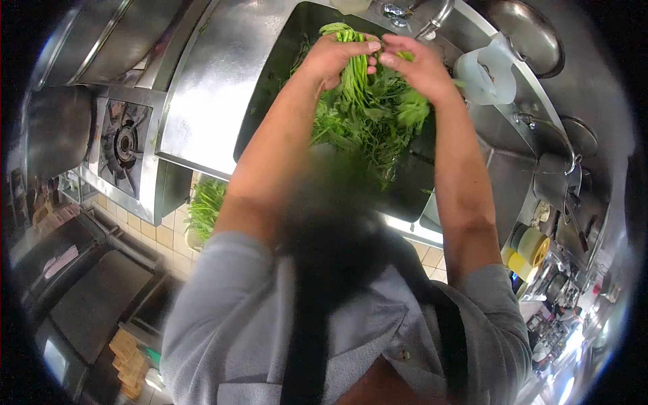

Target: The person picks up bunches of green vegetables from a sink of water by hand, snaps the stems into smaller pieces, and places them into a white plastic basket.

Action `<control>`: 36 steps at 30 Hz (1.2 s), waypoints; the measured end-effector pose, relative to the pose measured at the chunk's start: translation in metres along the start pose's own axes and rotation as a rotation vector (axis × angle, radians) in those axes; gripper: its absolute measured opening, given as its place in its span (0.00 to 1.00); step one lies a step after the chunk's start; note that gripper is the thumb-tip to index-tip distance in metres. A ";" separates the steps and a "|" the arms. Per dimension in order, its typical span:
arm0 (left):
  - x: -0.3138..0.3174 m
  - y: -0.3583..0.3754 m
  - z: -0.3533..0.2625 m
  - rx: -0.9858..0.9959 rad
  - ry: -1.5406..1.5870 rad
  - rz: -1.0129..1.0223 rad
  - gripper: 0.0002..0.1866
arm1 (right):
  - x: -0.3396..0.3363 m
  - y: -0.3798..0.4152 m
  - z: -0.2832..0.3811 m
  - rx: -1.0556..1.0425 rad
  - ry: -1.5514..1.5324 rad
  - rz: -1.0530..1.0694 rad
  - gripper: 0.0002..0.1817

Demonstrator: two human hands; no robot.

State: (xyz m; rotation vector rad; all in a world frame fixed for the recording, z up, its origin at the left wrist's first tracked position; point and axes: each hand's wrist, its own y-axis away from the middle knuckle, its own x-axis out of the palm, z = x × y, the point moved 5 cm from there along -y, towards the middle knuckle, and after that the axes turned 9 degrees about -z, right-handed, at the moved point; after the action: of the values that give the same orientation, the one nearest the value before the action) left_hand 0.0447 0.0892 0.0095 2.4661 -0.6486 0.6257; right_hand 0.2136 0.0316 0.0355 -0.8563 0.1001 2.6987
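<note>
My left hand [332, 59] is closed around a bunch of leafy greens [354, 84], its long pale green stems hanging down below the fingers. Close by on the right, my right hand [420, 67] has its thumb and fingers curled in toward the bunch. Green shows between those fingers, and a blurred leafy sprig hangs under the palm. Both hands are over a dark sink basin [270, 88]. Beneath them lies a heap of loose greens [378, 135] with darker, narrow leaves. A dark blur hides the heap's near side.
A steel counter [209, 88] adjoins the basin on the left, with a gas burner [125, 140] beyond it. More greens [206, 206] sit low by the counter. A faucet [437, 19], a translucent plastic container [487, 73] and a metal pan [530, 34] are at the upper right.
</note>
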 end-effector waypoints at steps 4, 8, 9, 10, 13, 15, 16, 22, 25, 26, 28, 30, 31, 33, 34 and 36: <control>-0.008 0.000 0.008 -0.015 0.080 -0.041 0.12 | 0.003 -0.002 -0.020 0.049 0.101 0.045 0.20; -0.024 -0.004 0.010 0.044 0.084 -0.138 0.10 | -0.014 -0.003 -0.021 -0.092 0.410 -0.217 0.16; -0.019 0.002 0.005 0.045 0.086 -0.138 0.10 | -0.012 0.000 -0.016 -0.115 0.389 -0.213 0.15; -0.012 0.014 -0.004 0.042 0.005 -0.237 0.09 | -0.004 0.007 0.005 -0.045 0.261 -0.055 0.14; -0.006 0.000 0.010 0.061 0.010 -0.237 0.09 | 0.025 0.014 0.017 -0.189 0.240 -0.085 0.13; -0.004 -0.011 0.018 0.088 0.094 -0.146 0.08 | 0.032 0.014 0.013 -0.166 0.233 -0.094 0.12; -0.002 -0.011 0.019 0.093 0.099 -0.142 0.08 | 0.034 0.013 0.011 -0.165 0.248 -0.110 0.13; 0.000 -0.004 0.018 0.129 0.078 -0.171 0.08 | 0.026 0.005 -0.013 -0.068 0.153 -0.278 0.13; -0.016 -0.009 0.023 0.067 0.179 -0.221 0.09 | 0.005 0.004 -0.039 0.323 -0.451 -0.303 0.13; -0.025 -0.012 0.024 0.070 0.196 -0.243 0.09 | -0.004 0.002 -0.045 0.323 -0.660 -0.334 0.13; -0.034 -0.010 0.021 0.116 0.219 -0.276 0.09 | -0.017 0.000 -0.040 0.320 -0.870 -0.363 0.13; -0.037 -0.010 0.021 0.080 0.217 -0.271 0.09 | -0.027 -0.001 -0.034 0.291 -1.098 -0.398 0.14; -0.036 -0.010 0.023 0.044 0.215 -0.266 0.10 | -0.028 0.001 -0.031 0.292 -1.098 -0.400 0.14; -0.029 -0.011 0.025 0.048 0.223 -0.262 0.10 | -0.021 0.003 -0.016 0.213 -0.532 -0.269 0.16; -0.024 -0.011 0.026 0.054 0.233 -0.260 0.11 | -0.010 0.014 0.015 0.227 -0.192 -0.154 0.16; -0.014 -0.011 0.025 0.106 0.187 -0.252 0.10 | 0.018 0.015 0.011 -0.029 0.151 -0.029 0.16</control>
State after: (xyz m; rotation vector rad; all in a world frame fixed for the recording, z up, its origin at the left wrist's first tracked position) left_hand 0.0471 0.0876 -0.0215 2.4920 -0.2335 0.7939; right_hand 0.1891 0.0242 0.0342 -1.0609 0.0810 2.6116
